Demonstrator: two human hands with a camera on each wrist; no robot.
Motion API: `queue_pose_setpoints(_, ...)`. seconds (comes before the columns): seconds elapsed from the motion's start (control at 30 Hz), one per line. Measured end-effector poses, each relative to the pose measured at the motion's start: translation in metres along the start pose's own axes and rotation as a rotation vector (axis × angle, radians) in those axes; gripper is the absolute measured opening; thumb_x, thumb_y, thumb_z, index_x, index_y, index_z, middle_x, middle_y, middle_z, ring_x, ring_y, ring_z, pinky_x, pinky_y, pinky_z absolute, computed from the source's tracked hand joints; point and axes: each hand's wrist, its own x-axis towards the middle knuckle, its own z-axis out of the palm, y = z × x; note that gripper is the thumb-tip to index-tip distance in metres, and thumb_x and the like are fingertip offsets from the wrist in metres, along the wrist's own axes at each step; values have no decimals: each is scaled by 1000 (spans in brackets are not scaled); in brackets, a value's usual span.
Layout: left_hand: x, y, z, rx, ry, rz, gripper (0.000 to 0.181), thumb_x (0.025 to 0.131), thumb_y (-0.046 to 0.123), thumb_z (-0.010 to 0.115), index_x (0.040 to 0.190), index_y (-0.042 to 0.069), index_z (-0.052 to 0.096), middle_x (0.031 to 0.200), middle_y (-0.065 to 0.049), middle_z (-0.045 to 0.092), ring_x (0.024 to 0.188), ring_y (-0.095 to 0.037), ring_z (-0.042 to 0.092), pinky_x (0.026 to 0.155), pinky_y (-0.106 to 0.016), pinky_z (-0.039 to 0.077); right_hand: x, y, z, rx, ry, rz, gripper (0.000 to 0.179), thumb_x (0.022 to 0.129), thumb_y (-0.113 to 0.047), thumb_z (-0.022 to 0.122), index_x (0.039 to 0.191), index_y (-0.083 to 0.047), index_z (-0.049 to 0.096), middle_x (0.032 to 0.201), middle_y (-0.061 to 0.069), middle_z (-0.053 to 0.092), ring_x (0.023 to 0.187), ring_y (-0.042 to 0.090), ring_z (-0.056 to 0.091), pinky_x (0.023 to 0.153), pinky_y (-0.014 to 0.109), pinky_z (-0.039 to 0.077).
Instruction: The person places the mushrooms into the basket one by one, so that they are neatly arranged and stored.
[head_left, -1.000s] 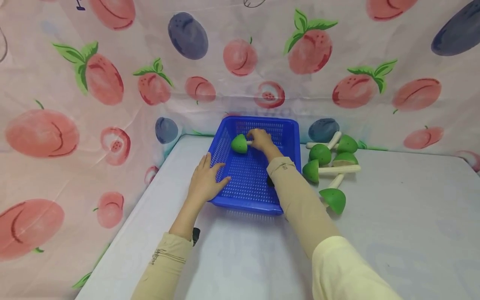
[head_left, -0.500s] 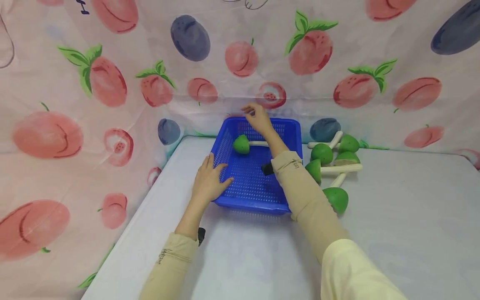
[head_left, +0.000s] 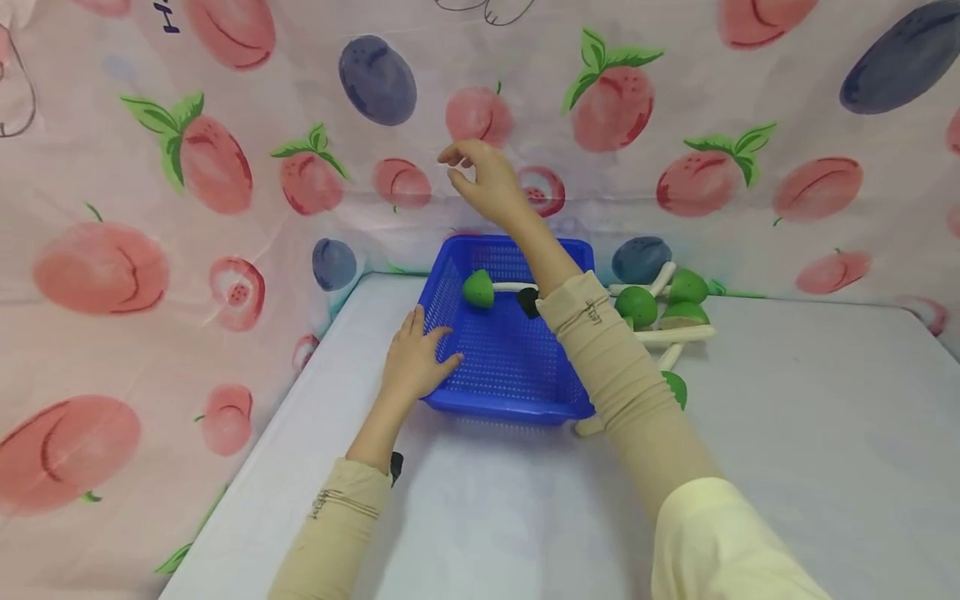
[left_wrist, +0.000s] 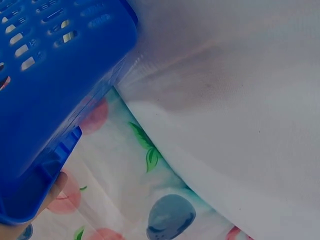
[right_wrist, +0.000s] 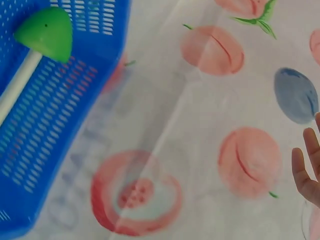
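Observation:
A blue perforated plastic basket (head_left: 498, 408) stands on the white table. Inside it, near the back left, lies one toy mushroom (head_left: 478, 289) with a green domed cap and a pale stick; the right wrist view also shows this green cap (right_wrist: 50, 32). My left hand (head_left: 412, 358) rests on the basket's left rim, thumb spread over the inside; a fingertip (left_wrist: 59, 185) touches the rim in the left wrist view. My right hand (head_left: 487, 183) is raised above the basket's back edge and holds nothing, its fingers loosely bent.
Several more green-capped toy mushrooms (head_left: 636, 307) lie in a heap to the right of the basket, partly hidden by my right sleeve (head_left: 611, 358). A fruit-printed cloth (head_left: 405, 250) hangs behind and along the left of the table.
My right hand has let go of the toy mushroom's stick in the basket and risen up and back, past the rear rim. The left hand stays at the left rim.

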Motion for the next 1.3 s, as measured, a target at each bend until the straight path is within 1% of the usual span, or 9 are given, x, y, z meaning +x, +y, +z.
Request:
queue_pose_setpoints(0.17,0,-3,0,-6,2,-1,54,89,40,60,132,9,55,152,-30,18,144,-42,15,115,-54,22,2,-9,-16,-5,22,-44,23,90,-2,53,109,5,64,110,18,65,103,26,58,96,32,47)
queue_pose_setpoints(0.4,3,-6,0,-4,6,6,54,88,40,60,131,7,55,152,-31,18,143,-43,15,114,-56,22,-3,-15,-42,-32,30,-5,23,88,0,52,108,4,64,107,17,66,101,24,58,93,31,46)
queue_pose_setpoints(0.53,5,-4,0,1,11,18,55,88,40,59,131,7,54,152,-31,18,143,-44,15,114,-56,22,-11,-16,-54,-57,45,-21,23,89,0,51,108,4,64,107,17,66,102,24,57,94,30,46)
queue_pose_setpoints(0.63,4,-2,1,4,-7,16,55,89,40,59,132,6,53,152,-31,17,143,-44,15,114,-56,21,-23,-15,-62,-71,56,-26,21,91,-3,53,107,4,64,107,17,66,103,26,57,93,30,46)
queue_pose_setpoints(0.73,2,1,3,-3,-26,14,56,89,40,59,133,6,52,152,-31,16,143,-44,14,114,-56,20,-38,-14,-71,-60,80,12,20,91,-5,55,106,3,65,107,17,67,101,26,57,89,28,46)
queue_pose_setpoints(0.83,1,3,5,-14,-27,17,55,89,40,58,133,6,53,153,-31,15,143,-44,13,114,-57,20,-52,-15,-82,-26,113,76,20,92,-8,55,108,-1,66,108,13,67,99,22,58,83,25,44)
queue_pose_setpoints(0.97,2,3,5,-25,-27,11,55,89,40,58,133,7,53,153,-30,14,143,-44,13,114,-57,20,-69,-16,-95,-12,135,105,21,92,-11,56,109,-3,66,110,11,67,98,19,60,84,25,47)
queue_pose_setpoints(1.2,3,1,1,-30,-28,23,56,90,39,57,134,5,51,153,-32,14,142,-46,12,113,-60,20,-102,-23,-116,-122,82,88,22,93,-15,57,110,-3,65,110,12,66,103,24,58,90,36,48)
queue_pose_setpoints(1.3,4,2,-1,-41,-31,27,59,89,39,57,137,6,47,153,-31,13,143,-46,11,113,-60,20,-118,-25,-124,-161,71,56,20,93,-11,56,109,-2,65,110,13,66,104,26,57,91,39,47)
